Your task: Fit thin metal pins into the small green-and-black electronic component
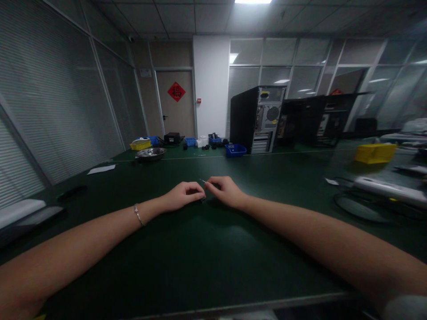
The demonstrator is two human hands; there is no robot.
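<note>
My left hand [182,195] is low over the green table [213,253], its thumb and fingertips pinched on a small dark piece [202,201]. That piece is too small to name, and my fingers cover part of it. Close beside it, my right hand [227,191] pinches a thin, light metallic pin-like thing [202,180], which points up and to the left from the fingertips. The two hands nearly meet in the middle of the table. Whether the pin-like thing touches the dark piece, I cannot tell.
A metal bowl [150,154] stands at the back left near a yellow bin [140,145]. Behind my hands are a blue bin [235,150] and a black computer tower [245,118]. To the right lie a power strip [390,189] with cables and another yellow bin [375,154].
</note>
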